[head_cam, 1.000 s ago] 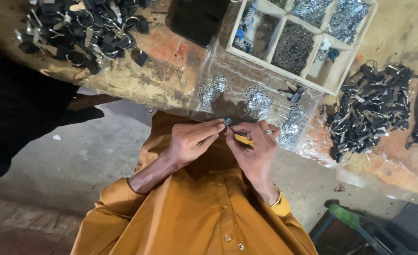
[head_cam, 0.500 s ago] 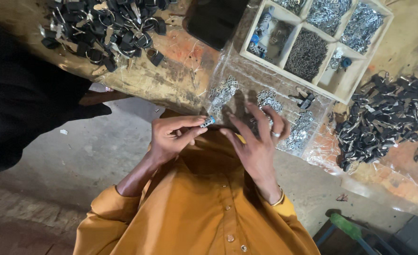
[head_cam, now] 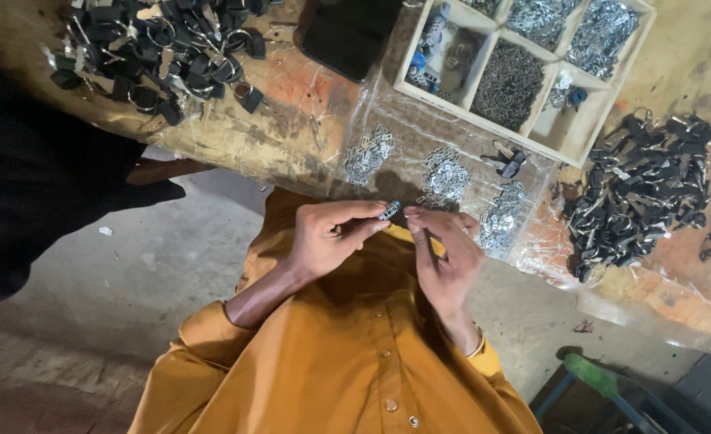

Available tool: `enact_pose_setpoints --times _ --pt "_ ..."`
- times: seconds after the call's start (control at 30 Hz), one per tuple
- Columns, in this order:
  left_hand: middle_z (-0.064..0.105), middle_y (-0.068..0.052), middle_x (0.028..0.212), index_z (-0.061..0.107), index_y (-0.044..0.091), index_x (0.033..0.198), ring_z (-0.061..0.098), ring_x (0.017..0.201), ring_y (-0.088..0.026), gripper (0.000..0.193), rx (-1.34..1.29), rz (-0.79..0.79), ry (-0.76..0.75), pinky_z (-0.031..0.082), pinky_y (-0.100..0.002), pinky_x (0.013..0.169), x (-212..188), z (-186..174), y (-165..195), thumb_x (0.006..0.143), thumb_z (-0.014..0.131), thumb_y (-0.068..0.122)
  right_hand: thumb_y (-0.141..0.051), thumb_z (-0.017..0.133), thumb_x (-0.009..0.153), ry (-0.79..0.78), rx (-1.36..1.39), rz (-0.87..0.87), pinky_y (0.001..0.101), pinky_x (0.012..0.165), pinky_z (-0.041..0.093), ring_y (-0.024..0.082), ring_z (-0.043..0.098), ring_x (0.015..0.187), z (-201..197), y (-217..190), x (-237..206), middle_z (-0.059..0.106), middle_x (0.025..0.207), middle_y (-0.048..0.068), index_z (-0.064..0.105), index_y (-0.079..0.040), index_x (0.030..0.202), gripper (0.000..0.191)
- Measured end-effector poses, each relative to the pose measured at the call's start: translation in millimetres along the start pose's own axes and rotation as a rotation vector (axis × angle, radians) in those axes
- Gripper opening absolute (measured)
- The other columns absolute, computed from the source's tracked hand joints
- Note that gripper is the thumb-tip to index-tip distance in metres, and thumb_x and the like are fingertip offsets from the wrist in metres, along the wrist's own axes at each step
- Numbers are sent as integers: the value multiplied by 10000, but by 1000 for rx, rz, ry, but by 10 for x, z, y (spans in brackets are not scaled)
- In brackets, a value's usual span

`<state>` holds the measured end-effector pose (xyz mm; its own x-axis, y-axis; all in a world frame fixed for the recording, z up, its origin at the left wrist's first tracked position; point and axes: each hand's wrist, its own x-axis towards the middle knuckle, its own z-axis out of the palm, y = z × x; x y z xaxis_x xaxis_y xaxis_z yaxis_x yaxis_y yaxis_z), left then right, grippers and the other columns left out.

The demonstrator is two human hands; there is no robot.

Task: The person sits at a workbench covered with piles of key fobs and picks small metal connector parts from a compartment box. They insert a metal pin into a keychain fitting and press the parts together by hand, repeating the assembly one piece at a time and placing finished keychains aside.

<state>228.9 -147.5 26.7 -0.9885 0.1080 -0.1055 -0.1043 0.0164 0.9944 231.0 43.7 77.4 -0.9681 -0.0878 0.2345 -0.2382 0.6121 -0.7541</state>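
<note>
Change: since a second ago your hands have drawn closer together at the middle of the frame, the yellow piece seen by your right fingers is out of sight, and your right hand's fingers, spread wide half a second ago, are now gathered at the small part
Left hand: your left hand (head_cam: 329, 241) sits centre frame, thumb and forefinger pinched shut on the small metal part (head_cam: 389, 210), which shows a bluish tip
Right hand: your right hand (head_cam: 445, 255) is just right of it, fingertips (head_cam: 414, 215) brought together at the same small metal part; whether they clamp it or only touch it cannot be told
Part's place: held in the air over your orange shirt (head_cam: 347, 362), just below the near edge of the surface (head_cam: 291, 149)
Plastic sheet: clear plastic sheet (head_cam: 396, 120) lies on the surface above your hands, carrying three small heaps of silvery metal pieces (head_cam: 445, 175)
Tray: pale wooden divided tray (head_cam: 566, 149) in the upper right of the frame, its compartments holding dark and silvery small hardware
Black parts, left: pile of black clips with rings (head_cam: 163, 48) in the upper left of the frame
Black parts, right: second pile of black parts (head_cam: 637, 201) at the right edge, well apart from your hands
Dark object: flat black object (head_cam: 351, 32) at top centre, beside the tray
Other person: dark sleeve (head_cam: 34, 193) fills the left side of the frame, apart from your hands
</note>
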Motion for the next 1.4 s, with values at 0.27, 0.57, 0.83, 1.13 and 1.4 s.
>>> enact_pose_setpoints --times 0.27,0.57,0.83,1.13,1.4 --pt "767 -116 1160 753 25 1114 787 1012 -217 223 190 265 -15 656 -289 811 25 -12 11 896 798 8 -11 802 857 46 402 466 268 759 583 116 731 843 153 0 -82 756 943 37 663 -54 1017 216" --pt "773 -114 1129 760 5 1104 788 1014 -210 231 168 309 17 663 -297 855 3 -46 -18 882 824 0 -228 902 807 6 -340 -146 405 1021 281 232 522 1092 -34 20 61 606 1158 4 816 -185 1086 294" --pt "781 -139 1103 749 -21 1089 792 989 -201 219 27 209 25 652 -295 854 19 19 -36 883 824 -11 -35 845 804 -122 -351 -188 410 1036 347 221 616 1091 -165 113 -94 699 1119 -20 795 -145 1087 308" --pt "772 -118 1132 745 16 1110 791 1008 -215 230 169 274 2 657 -305 852 23 85 0 894 823 36 48 788 900 47 185 116 314 866 540 188 675 972 28 99 -145 752 1008 101 688 7 1050 184" --pt "764 -105 1170 745 45 1125 789 979 -232 260 383 520 -107 649 -307 760 61 -19 36 879 794 -23 -170 922 766 -126 -56 255 315 831 457 114 622 750 -148 24 32 749 953 -6 716 -69 1031 351"
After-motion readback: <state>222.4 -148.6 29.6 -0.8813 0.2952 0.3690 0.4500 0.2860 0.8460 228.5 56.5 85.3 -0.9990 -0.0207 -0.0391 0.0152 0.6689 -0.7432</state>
